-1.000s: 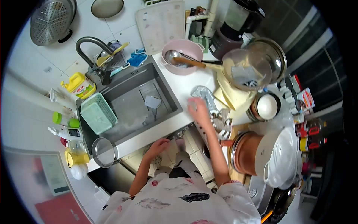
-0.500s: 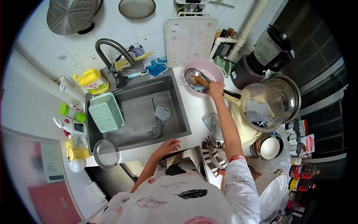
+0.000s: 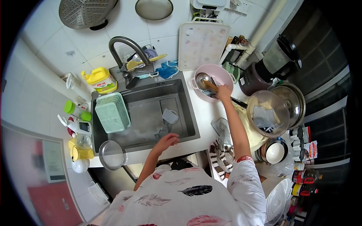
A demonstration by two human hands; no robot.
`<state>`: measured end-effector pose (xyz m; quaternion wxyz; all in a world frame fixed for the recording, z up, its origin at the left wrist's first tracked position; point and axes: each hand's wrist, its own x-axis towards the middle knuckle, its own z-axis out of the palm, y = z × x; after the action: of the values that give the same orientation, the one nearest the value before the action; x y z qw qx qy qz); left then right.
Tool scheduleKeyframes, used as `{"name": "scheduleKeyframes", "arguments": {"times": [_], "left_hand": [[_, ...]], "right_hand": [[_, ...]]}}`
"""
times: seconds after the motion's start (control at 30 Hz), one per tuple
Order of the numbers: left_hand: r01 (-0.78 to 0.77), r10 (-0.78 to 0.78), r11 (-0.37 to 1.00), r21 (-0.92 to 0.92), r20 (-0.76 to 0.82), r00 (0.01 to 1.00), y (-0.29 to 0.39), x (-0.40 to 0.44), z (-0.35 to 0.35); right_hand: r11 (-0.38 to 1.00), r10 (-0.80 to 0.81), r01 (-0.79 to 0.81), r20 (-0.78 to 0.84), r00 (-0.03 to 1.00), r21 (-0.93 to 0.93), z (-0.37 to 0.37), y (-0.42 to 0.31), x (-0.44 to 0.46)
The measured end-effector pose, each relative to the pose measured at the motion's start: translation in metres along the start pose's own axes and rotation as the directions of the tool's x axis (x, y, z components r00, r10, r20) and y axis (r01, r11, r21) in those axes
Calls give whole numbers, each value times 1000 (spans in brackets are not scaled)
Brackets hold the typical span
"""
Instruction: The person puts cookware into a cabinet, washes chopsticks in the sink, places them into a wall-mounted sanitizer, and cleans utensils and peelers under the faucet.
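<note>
One pink pot (image 3: 215, 68) stands on the white tabletop (image 3: 206, 113), just beside the sink (image 3: 193, 124), and a metal ladle (image 3: 203, 80) lies tilted in it, its wooden handle (image 3: 212, 87) pointing toward our right hand (image 3: 225, 93). That hand is at the pot's right side, its grip apparently closed around the end of the wooden handle, though the hand itself hides the exact contact from us. We judge that holding it by the end keeps the fingers up by the rim, above whatever lies in the pot. A black handle (image 3: 239, 103) sticks out past the same rim; we cannot tell what it belongs to.

Our left hand (image 3: 166, 142) hangs over the front edge of the sink, its fingers loosely spread and its grip holding nothing; we take that as a relaxed pose, since one hand seems enough for a ladle. Inside the sink, a green basket (image 3: 112, 113) sits at the left, perhaps so that it can drain. A blue cloth (image 3: 167, 69) lies behind the sink near the tap (image 3: 132, 42), probably to be close to the water. The chopping board (image 3: 203, 47) leans against the wall (image 3: 162, 28), which likely saves room. Beside our right arm (image 3: 238, 132), a grey cloth (image 3: 221, 130) lies bunched.
</note>
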<state>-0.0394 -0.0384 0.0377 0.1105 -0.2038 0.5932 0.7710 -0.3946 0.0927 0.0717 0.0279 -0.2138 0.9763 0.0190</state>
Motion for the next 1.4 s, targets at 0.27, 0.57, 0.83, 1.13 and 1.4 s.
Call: {"name": "scheduleKeyframes", "arguments": {"times": [0.27,0.57,0.83,1.13,1.4], "left_hand": [[7,-7,997,-78,1,1000,5,5,1],[4,0,995,-101,34,999,0,11,-2],[11,-11,1000,3,89,996,5,14,7],[18,-16,999,-33,62,998,5,10,3],[-12,10,992,-122,-18,1000,28,23,5]], "right_hand": [[963,-12,-32,160,987,266,-16,-7,-2],[439,34,-141,141,989,887,-30,-5,-54],[816,289,-126,-209,934,564,-15,-33,-45],[884,231,-165,-102,968,438,2,-39,-32],[478,124,37,-109,986,877,-15,-32,-91]]}}
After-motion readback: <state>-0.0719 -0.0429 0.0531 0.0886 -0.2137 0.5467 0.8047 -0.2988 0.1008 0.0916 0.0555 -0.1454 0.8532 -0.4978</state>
